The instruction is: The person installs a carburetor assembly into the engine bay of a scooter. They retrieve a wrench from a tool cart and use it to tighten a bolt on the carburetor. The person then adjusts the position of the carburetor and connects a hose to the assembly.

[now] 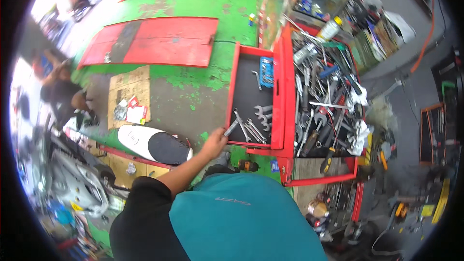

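Note:
At the near left corner of an open red drawer (232,87), my left hand (216,142) is closed around a silver metal tool (232,127). The tool looks like a wrench, though my fingers cover part of it. Close to it inside the drawer lie several wrenches: a long open-ended wrench (241,124), thinner combination wrenches (255,132) and larger wrench heads (261,111). Farther back rest a bent L-shaped wrench (257,80) and a blue tool holder (266,71). My right hand is out of view.
Right of the drawer, the red cabinet's top (288,92) is heaped with loose hand tools (321,92). A white and black motorcycle seat (154,144) and cardboard (128,84) lie to the left. Behind them are red lift platforms (159,43). Another person (63,92) crouches at far left.

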Demonstrator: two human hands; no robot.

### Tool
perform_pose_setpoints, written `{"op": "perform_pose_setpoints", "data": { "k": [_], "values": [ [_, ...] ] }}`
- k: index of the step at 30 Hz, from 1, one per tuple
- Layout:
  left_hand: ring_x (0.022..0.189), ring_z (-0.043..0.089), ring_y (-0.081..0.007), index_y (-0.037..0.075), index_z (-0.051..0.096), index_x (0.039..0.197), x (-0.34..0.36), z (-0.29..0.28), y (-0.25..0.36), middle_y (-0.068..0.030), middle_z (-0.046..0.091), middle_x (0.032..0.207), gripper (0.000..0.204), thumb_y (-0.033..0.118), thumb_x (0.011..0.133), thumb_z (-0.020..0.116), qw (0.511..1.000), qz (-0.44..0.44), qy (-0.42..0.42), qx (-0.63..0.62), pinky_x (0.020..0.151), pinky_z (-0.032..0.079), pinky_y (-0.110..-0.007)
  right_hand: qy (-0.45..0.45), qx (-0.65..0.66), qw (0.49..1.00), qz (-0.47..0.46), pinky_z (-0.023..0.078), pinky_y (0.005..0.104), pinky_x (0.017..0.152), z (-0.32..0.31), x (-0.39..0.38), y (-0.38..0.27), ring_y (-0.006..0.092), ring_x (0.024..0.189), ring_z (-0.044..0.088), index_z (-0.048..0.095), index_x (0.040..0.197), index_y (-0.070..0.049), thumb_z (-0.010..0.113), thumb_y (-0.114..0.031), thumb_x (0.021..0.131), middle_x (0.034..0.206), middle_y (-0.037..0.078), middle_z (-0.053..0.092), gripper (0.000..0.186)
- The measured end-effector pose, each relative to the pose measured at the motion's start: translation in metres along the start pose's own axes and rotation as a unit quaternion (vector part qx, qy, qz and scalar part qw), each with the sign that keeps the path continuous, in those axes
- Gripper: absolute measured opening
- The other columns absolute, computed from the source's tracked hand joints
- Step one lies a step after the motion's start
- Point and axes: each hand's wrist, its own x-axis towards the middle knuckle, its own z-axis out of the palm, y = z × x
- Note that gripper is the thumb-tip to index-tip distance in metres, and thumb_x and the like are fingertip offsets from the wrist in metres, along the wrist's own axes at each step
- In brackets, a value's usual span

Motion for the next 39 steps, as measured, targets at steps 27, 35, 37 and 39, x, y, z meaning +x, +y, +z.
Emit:
{"op": "perform_pose_setpoints", "data": {
  "k": [27, 35, 37, 39],
  "values": [
    [0.099, 0.07, -0.0305, 0.007, 0.074, 0.119, -0.662, 0.087, -0.079, -0.0183, 0.074, 0.108, 0.027, 0.025, 0.101, 0.066, 0.828, -0.367, 0.423, -0.014, 0.089, 0.054, -0.042, -0.437, -0.329, 0.79, -0.276, 0.055, 0.0344, 0.085, 0.036, -0.039, -0.026, 0.0207, 0.095, 0.07, 0.068, 0.123, 0.003, 0.063, -0.026, 0.106, 0.105, 0.014, 0.076, 0.034],
    [0.081, 0.067, -0.0192, 0.002, 0.074, 0.116, -0.763, 0.128, -0.061, -0.0101, 0.073, 0.09, 0.026, 0.021, 0.099, 0.069, 0.784, -0.322, 0.5, -0.175, 0.075, 0.054, -0.038, -0.646, -0.408, 0.517, -0.387, 0.055, 0.0364, 0.094, 0.205, -0.263, -0.029, 0.0231, 0.111, 0.068, 0.067, 0.131, -0.001, 0.077, -0.024, 0.095, 0.123, 0.012, 0.072, 0.043],
    [0.08, 0.065, -0.0164, 0.004, 0.073, 0.118, -0.787, 0.124, -0.06, -0.0071, 0.072, 0.089, 0.024, 0.019, 0.099, 0.069, 0.785, -0.276, 0.513, -0.211, 0.073, 0.054, -0.035, -0.68, -0.414, 0.392, -0.462, 0.055, 0.0393, 0.096, 0.238, -0.346, -0.011, 0.0264, 0.115, 0.067, 0.067, 0.131, -0.003, 0.08, -0.026, 0.091, 0.126, 0.013, 0.07, 0.047],
    [0.077, 0.062, -0.0128, 0.006, 0.07, 0.123, -0.814, 0.102, -0.037, -0.0036, 0.069, 0.088, 0.025, 0.016, 0.1, 0.07, 0.754, -0.299, 0.503, -0.298, 0.068, 0.051, -0.033, -0.689, -0.397, 0.245, -0.555, 0.055, 0.0433, 0.097, 0.265, -0.418, 0.017, 0.0313, 0.119, 0.066, 0.068, 0.131, -0.005, 0.083, -0.029, 0.088, 0.129, 0.015, 0.069, 0.052]
  ]
}}
